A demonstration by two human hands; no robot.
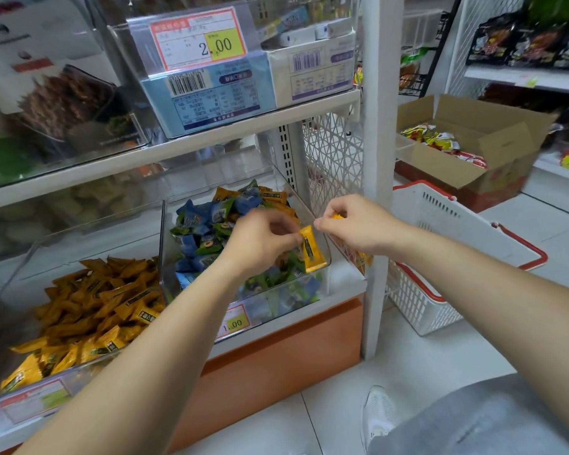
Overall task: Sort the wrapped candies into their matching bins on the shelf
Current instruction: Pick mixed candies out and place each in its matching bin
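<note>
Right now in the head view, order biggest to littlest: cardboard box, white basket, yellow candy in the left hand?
1. cardboard box and white basket look alike; basket's nearer, so unsure.
2. yellow candy.

White tiled floor, white metal shelving, open cardboard box

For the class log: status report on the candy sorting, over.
Left hand pinches yellow wrapped candy above clear plastic bin of blue and green candies. Right hand pinches another yellow candy. Yellow-candy bin left, nothing in way.
</note>
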